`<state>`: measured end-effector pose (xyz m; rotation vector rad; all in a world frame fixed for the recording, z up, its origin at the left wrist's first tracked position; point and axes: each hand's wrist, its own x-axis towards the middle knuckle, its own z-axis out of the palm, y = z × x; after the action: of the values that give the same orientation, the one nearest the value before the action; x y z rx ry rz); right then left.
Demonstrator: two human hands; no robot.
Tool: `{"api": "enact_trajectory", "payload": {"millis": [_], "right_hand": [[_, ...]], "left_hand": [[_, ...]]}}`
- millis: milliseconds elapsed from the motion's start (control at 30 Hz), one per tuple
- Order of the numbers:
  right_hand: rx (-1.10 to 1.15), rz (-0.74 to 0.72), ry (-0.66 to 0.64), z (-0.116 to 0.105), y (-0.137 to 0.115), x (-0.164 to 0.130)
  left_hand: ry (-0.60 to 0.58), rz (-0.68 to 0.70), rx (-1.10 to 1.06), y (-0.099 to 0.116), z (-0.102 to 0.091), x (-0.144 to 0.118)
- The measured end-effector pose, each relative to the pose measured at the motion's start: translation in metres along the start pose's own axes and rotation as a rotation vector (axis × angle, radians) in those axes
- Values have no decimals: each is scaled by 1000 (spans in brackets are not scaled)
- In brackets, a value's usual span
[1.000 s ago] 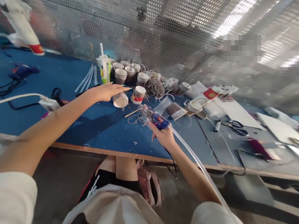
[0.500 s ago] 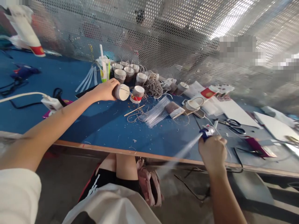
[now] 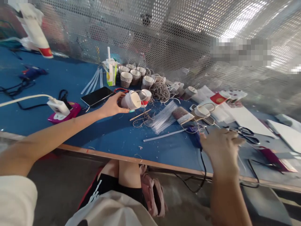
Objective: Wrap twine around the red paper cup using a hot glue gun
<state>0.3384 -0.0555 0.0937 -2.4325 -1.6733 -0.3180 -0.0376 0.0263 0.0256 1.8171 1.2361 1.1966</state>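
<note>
My left hand is closed around a paper cup, tilted so its pale round end faces right. Just behind it stands another cup with a red band. A blue glue gun lies on the table with a clear glue stick pointing left from it. Beside the gun, my right hand hovers empty, its fingers loosely apart and somewhat blurred. Near its fingers lie black-handled scissors.
Several cups and a grey cord heap stand along the mesh wall. Glue sticks, a wooden stick, a phone, a power strip and a second glue gun lie on the blue table.
The glue gun, held in my right hand before, now lies on the table, let go. My left hand has moved the cup slightly right and nearer.
</note>
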Motion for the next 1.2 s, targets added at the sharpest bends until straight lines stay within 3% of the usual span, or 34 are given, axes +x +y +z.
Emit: {"api": "enact_trajectory", "payload": {"millis": [67,167,233,367,500,667,1200], "right_hand": [[4,-89,61,-21,-21,-14],[332,-520,74,-28,-65,-22],[493,-751,52,-15,-93,-17],[634,-933,80,26,-133,3],[733,-1008,123,50,-147,8],[755,-1028,77,62,-144,1],[885,-1049,154,66,-143,-8]], "left_hand": [[-37,-14,-121,-7,4,-5],[-61,-22,-277,-14,8,-12],[-76,-24,-340,-15,9,-16],[-123,-2,-326,-12,10,-24],[-161,-5,-255,-10,11,-28],[-169,-7,-183,-5,11,-30],[-147,33,-116,-3,7,-33]]}}
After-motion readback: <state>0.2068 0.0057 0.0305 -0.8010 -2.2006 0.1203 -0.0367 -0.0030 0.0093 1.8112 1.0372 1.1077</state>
